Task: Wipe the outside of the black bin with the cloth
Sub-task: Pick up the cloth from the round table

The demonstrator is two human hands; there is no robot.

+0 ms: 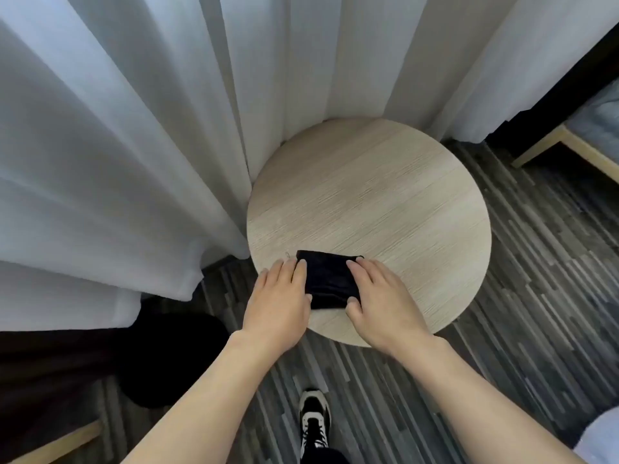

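— What do I count around the round table (385,195)?
— One black cloth (326,279) on it, two hands (278,296) on that cloth, one black bin (174,356) left of it, one shoe (314,420) below.

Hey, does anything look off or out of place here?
Nothing stands out. The dark cloth lies folded on the round table under both hands; the black bin stands upright on the floor.

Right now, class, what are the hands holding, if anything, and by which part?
Both hands, left and right, rest flat on the folded black cloth on the round wooden table, pressing its left and right edges; it is not lifted.
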